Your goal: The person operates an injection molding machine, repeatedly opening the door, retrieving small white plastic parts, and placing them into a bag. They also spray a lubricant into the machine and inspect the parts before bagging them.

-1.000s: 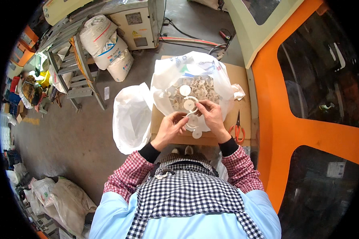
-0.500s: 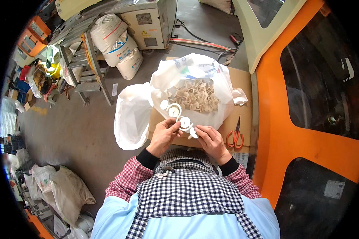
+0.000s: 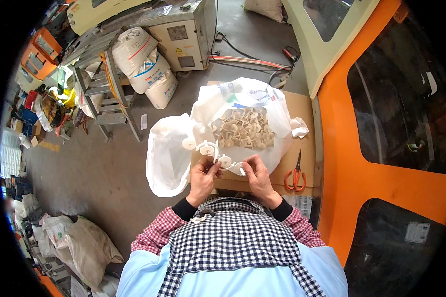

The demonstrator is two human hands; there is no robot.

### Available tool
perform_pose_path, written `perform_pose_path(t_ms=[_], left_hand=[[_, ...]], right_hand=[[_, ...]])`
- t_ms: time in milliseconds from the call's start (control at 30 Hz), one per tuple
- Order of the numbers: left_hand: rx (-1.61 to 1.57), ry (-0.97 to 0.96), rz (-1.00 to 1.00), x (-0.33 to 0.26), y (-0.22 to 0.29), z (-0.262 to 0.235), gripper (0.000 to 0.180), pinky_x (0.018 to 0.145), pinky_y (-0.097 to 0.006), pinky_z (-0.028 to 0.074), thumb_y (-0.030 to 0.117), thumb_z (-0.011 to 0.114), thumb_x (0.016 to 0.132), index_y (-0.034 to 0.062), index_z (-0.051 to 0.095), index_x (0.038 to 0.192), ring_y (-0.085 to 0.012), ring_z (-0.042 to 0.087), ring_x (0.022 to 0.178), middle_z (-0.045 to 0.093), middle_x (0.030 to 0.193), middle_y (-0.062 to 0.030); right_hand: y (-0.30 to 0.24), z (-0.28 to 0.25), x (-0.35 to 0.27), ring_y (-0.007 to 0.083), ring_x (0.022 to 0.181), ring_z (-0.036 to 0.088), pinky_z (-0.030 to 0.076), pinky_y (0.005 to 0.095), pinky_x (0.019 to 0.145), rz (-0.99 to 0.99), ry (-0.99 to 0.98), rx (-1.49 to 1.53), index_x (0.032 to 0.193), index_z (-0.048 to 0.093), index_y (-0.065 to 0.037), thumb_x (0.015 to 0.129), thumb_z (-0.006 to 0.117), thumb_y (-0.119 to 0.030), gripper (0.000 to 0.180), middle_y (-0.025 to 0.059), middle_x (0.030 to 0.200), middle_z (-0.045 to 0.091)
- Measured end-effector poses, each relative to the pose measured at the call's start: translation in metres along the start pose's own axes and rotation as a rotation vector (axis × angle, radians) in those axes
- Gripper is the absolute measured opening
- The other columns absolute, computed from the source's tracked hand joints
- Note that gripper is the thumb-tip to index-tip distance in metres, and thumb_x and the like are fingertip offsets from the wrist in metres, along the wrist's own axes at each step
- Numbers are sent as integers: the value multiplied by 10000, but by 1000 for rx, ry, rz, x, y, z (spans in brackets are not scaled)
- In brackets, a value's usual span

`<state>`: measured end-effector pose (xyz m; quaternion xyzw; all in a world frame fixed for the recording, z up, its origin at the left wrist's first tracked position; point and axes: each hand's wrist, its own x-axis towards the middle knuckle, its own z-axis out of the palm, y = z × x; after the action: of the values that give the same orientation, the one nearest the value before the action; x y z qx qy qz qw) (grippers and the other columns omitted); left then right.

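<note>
Between my two hands is a white moulded plastic sprue with several round disc parts along its curved runner. My left hand pinches it near the middle. At its right end, my right hand grips the last part between thumb and fingers. Just beyond my hands stands an opened white plastic bag, holding a heap of loose off-white disc parts with stems. A second white bag, its mouth open, sits to the left of my left hand. Orange-handled scissors lie right of my right hand.
Under the bag and scissors lies brown cardboard, with a crumpled white scrap on it. An orange machine borders the right side. Stacked white sacks and a metal step ladder stand at far left.
The sprue has shifted left and turned flatter, with its far disc now over the left bag's rim. My right hand has moved slightly right and its fingers point more upward.
</note>
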<state>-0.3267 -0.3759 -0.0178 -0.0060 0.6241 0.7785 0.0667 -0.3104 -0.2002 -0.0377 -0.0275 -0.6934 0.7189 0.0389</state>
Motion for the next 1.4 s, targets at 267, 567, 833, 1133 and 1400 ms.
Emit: perform_pose_path(t_ms=[267,567,833,1133,1400], left_hand=[[-338,30,-319,12,0,-13,140,589,-211,475,93,555,891,-12,548,985,-107,581,643,608,838,-57],[-332,10,-399,15,6,-9,147,590,-197,470,111,543,900,5,540,1002,-94,569,672,589,840,-35],[-397,32,-484,20,6,-12,157,592,-204,473,103,555,893,-11,540,999,-103,587,662,605,830,-40],[689,-85,704,34,24,0,101,610,-286,478,33,569,846,-34,550,920,-232,585,661,592,807,-106],[163,69,41,43,8,-4,122,574,-232,436,74,546,885,-9,584,967,-75,507,636,568,730,-6]], right_hand=[[-9,9,2,147,820,608,519,255,698,-319,-291,-238,1223,456,11,829,582,17,413,102,950,588],[-18,6,6,290,870,619,536,322,713,-676,-127,-647,1117,556,-16,766,626,36,362,152,1047,576],[-29,10,11,264,801,629,521,315,652,-541,-30,-554,1054,575,0,795,618,-3,263,135,900,610],[28,8,60,78,401,451,352,250,364,223,66,-69,697,568,11,910,525,-275,359,7,507,470],[-26,5,98,245,711,621,488,309,667,-242,-214,-560,958,585,-5,894,520,-175,192,97,730,607]])
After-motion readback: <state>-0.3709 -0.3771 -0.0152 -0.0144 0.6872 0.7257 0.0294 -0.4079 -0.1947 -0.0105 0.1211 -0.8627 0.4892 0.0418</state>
